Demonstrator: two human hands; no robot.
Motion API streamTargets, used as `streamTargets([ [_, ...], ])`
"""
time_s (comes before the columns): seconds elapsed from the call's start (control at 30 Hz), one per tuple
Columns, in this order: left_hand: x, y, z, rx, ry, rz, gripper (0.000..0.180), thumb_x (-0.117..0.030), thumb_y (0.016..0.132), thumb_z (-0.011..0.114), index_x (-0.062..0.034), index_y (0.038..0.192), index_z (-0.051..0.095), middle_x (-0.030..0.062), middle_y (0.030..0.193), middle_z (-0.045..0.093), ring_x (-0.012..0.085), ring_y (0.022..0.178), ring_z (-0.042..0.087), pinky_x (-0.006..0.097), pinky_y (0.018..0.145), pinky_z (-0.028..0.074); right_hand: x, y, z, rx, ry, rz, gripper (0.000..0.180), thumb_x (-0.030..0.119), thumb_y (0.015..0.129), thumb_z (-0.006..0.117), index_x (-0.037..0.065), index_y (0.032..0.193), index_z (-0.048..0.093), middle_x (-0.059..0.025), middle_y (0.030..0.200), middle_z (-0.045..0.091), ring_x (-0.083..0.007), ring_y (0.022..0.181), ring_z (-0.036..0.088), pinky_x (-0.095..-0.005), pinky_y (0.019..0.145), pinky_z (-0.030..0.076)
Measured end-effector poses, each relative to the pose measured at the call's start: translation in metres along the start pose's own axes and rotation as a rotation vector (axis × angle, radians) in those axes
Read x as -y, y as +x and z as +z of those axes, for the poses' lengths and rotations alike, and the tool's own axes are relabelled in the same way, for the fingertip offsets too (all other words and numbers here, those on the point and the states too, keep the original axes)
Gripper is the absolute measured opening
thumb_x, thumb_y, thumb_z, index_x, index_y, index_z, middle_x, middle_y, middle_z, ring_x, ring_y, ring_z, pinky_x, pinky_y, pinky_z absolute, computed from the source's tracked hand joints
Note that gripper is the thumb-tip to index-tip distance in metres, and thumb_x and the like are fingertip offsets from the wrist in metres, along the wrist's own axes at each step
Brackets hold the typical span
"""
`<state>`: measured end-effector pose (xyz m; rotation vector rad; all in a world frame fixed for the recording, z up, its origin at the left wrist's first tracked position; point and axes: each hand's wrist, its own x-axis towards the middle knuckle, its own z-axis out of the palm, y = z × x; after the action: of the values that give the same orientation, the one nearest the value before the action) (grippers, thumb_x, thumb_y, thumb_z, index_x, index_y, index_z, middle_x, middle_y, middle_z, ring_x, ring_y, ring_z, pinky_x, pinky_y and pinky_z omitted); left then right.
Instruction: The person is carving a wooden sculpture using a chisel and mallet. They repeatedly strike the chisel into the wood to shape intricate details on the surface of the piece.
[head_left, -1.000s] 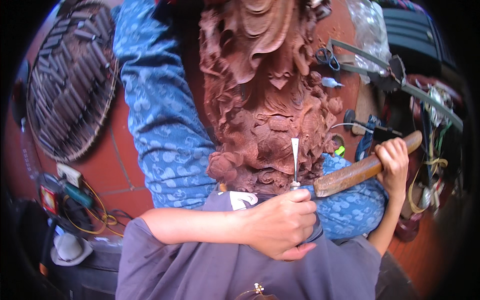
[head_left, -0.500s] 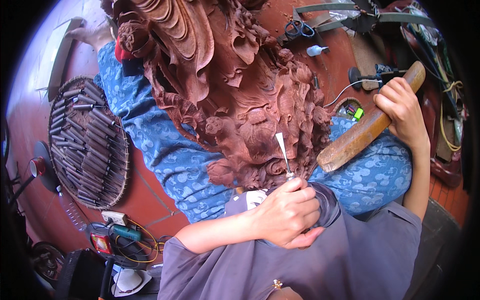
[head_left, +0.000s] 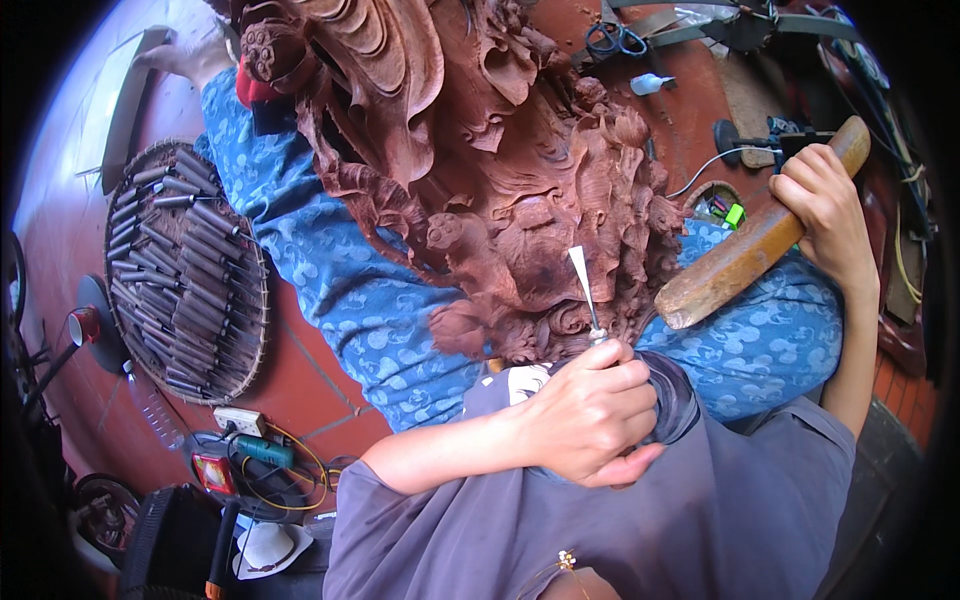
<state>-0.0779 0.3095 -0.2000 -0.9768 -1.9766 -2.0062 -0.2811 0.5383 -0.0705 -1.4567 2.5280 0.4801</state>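
A large reddish-brown wood carving [head_left: 530, 225] with deep folds and curls stands between my legs, reaching to the top edge of the view. My left hand [head_left: 605, 412] is closed round the handle of a carving chisel [head_left: 582, 283], most of the handle hidden in the fist. The bright flared blade points away from me over the carving's near part; whether its edge touches the wood I cannot tell. On the right, my right hand [head_left: 822, 208] grips a thick wooden mallet [head_left: 735, 262], shaped like a club, near its far end. The mallet's near end hangs above my right thigh, apart from the chisel.
At left a round woven tray [head_left: 262, 335] holds many dark-handled tools. Near it are a plastic bottle [head_left: 155, 410], a power strip [head_left: 240, 421] and cables. Blue-handled scissors [head_left: 615, 40] and a small pale bottle [head_left: 650, 84] lie beyond the carving on the red tiled floor.
The whole view has shifted slightly, so everything sits a little farther right and mostly higher. Both hands keep their holds, and chisel and mallet stay in nearly the same place over the carving and thigh.
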Motion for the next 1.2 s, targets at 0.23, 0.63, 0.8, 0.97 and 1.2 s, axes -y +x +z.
streamTargets([
  [0.23, 0.002, -0.003, 0.000, -0.043, -0.044, 0.006, 0.028, -0.030, 0.073, 0.068, -0.0082, 0.065, 0.053, 0.0054, 0.069, 0.044, 0.0239, 0.070, 0.049, 0.039, 0.071, 0.039, 0.000, 0.002, 0.000, 0.040, 0.019, 0.004, 0.022, -0.002, 0.062, 0.061, 0.001, 0.083, 0.054, -0.0129, 0.082, 0.050, -0.0343, 0.088, 0.052, -0.0429, 0.084, 0.043],
  [0.63, 0.006, -0.005, -0.001, -0.104, -0.059, 0.007, 0.028, -0.028, 0.073, 0.069, -0.0083, 0.064, 0.051, 0.0055, 0.068, 0.044, 0.0243, 0.070, 0.049, 0.039, 0.070, 0.039, 0.000, 0.004, 0.001, 0.054, 0.001, -0.016, 0.023, 0.000, 0.065, 0.061, -0.001, 0.087, 0.057, -0.0144, 0.083, 0.050, -0.0355, 0.089, 0.054, -0.0441, 0.086, 0.043],
  [0.8, 0.005, -0.002, -0.001, -0.212, -0.122, 0.000, 0.028, -0.027, 0.072, 0.070, -0.0084, 0.062, 0.051, 0.0051, 0.067, 0.045, 0.0241, 0.070, 0.050, 0.039, 0.071, 0.040, -0.002, 0.003, -0.001, 0.102, -0.001, -0.013, 0.028, 0.001, 0.063, 0.064, -0.003, 0.090, 0.058, -0.0184, 0.087, 0.051, -0.0399, 0.092, 0.053, -0.0462, 0.086, 0.043],
  [0.97, 0.006, 0.006, 0.006, -0.399, -0.151, 0.048, 0.030, -0.027, 0.074, 0.069, -0.0088, 0.057, 0.052, 0.0033, 0.063, 0.048, 0.0234, 0.069, 0.051, 0.038, 0.071, 0.039, 0.004, 0.004, -0.006, 0.103, -0.022, -0.034, 0.032, -0.001, 0.057, 0.060, -0.003, 0.088, 0.058, -0.0187, 0.088, 0.054, -0.0410, 0.092, 0.053, -0.0471, 0.086, 0.043],
  [1.2, 0.005, 0.007, 0.007, -0.402, -0.159, 0.087, 0.031, -0.029, 0.076, 0.068, -0.0077, 0.057, 0.055, 0.0032, 0.063, 0.050, 0.0228, 0.069, 0.052, 0.038, 0.072, 0.039, 0.011, 0.011, -0.005, 0.162, -0.002, -0.011, 0.028, 0.002, 0.061, 0.062, 0.001, 0.088, 0.059, -0.0148, 0.087, 0.056, -0.0369, 0.092, 0.055, -0.0454, 0.088, 0.043],
])
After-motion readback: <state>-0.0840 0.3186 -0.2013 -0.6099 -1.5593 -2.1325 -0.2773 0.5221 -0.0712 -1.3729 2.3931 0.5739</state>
